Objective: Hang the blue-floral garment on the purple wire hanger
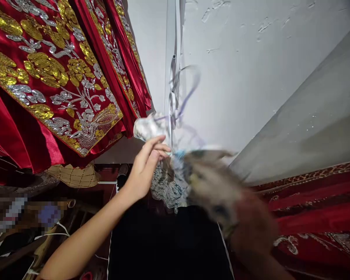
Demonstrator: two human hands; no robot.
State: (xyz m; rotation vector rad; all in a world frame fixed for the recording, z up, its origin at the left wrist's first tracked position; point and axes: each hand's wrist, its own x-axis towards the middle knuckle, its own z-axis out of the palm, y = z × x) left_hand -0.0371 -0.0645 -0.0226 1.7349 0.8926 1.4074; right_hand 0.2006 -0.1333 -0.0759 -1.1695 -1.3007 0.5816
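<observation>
A bunched, pale patterned cloth (167, 188) hangs in front of me, with a whitish lump (150, 127) at its upper left. My left hand (142, 165) is at the cloth's left side, fingers pinched together at its upper part. To the right, my right hand (218, 171) is smeared by motion, so its fingers cannot be made out. Around it blurs a brownish, spotted patch that looks like more cloth. White straps (172, 101) run down from above to the cloth, and a blurred purple strap (189, 95) loops beside them.
Red fabric with gold and silver sequin embroidery (46, 70) hangs at the upper left. A white wall (236, 70) stands ahead. More red embroidered fabric (317, 214) is at the right. Below left are a gold quilted item (76, 175) and a white cord (52, 234).
</observation>
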